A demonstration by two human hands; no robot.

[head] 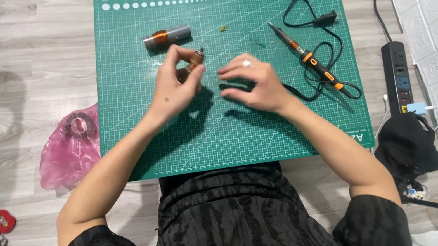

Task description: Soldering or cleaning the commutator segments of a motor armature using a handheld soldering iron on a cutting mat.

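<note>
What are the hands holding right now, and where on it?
Left hand pinches a small copper coil at its lower end. Right hand seems to hold nothing.

left hand point(175, 86) pinches copper coil point(195, 59) | right hand point(254, 81) open over green mat point(187, 138) | soldering iron point(305, 56) right

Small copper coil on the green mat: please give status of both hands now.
Left hand pinches small copper coil above green cutting mat. Right hand beside it, fingers curled, apparently empty. Bigger coil tube lies behind; soldering iron to the right, untouched.
</note>
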